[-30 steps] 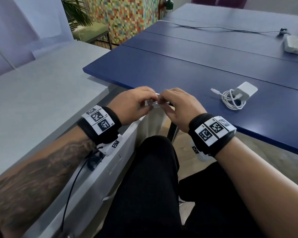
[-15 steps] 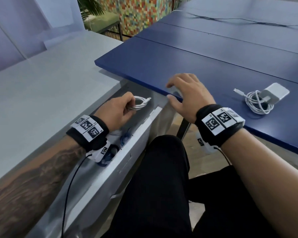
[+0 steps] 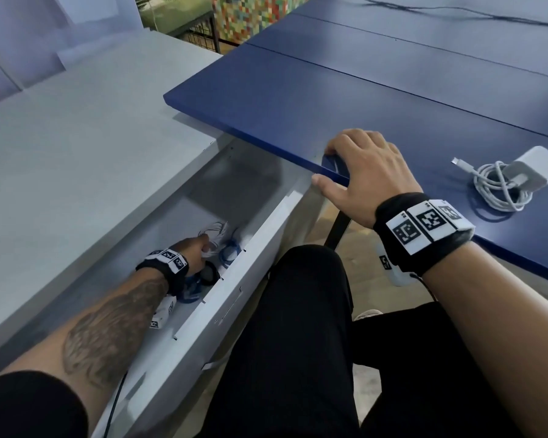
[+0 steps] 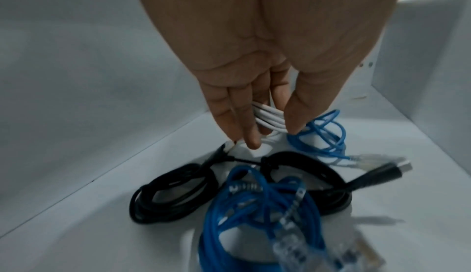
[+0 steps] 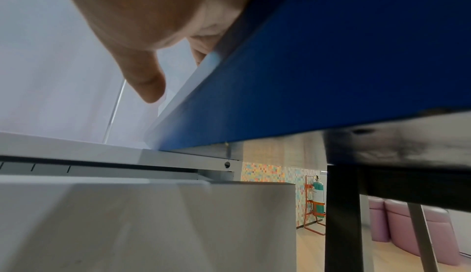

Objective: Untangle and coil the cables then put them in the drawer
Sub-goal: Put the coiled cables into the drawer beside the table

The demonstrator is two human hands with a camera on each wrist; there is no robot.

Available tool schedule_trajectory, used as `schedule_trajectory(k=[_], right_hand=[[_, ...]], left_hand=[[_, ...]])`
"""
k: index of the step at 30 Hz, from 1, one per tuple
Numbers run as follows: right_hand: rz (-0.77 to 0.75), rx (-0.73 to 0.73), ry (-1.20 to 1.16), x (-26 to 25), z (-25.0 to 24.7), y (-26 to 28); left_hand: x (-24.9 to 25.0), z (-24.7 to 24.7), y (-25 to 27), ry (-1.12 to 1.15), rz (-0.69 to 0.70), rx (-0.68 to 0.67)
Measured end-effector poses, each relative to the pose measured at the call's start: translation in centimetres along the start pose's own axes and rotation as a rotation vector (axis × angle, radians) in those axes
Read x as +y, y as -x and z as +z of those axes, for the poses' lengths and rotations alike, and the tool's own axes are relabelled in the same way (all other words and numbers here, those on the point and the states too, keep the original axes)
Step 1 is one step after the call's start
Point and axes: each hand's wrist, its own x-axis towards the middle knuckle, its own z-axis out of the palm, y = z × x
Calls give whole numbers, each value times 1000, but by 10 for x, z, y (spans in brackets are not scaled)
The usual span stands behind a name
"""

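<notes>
We've got the left hand point(image 3: 193, 251) down inside the open drawer point(image 3: 268, 230), thumb + fingers point(image 4: 230, 115) pinching the coiled white cable point(image 4: 269, 120) just above the drawer floor. Already lying in there: black cable coil point(image 4: 175, 193), a blue ethernet coil point(image 4: 260, 216) nearest the wrist cam, and a 2nd blue coil point(image 4: 323, 139) just beside the white one. Right hand point(image 3: 366, 175) rests on the blue table point(image 3: 377, 99) edge, fingers spread flat on top, thumb over the edge, holding nothing. White charger w/ coiled cable point(image 3: 513, 178) sits on the tabletop, right of that hand.
</notes>
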Motion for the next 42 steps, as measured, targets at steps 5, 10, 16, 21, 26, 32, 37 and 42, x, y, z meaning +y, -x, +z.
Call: schedule_trajectory(k=[5,10,16,21,26,32,37,42], right_hand=[[4,-2,11,-3,-1,1],[8,-12,1,-2,-3,0],[42,-15,-63,1,-10,5],[218,176,29,27,-39,40],[592,278,35,84,-71,78],[662,158,-125,100,-71,94],[399,155,-251,63,-60,83],[131,95,-338,9,-38,65]], left_hand=[[-34,36,-32,-13,19,-45],[-1,1,2,-84,-18,-24],[41,-55,26,83,77,327],[77,-97,53,168,317,577],[113,-123,80,277,551,674],[152,-143,103,333,656,700],[177,-149,107,466,724,470],[193,-149,107,792,604,104]])
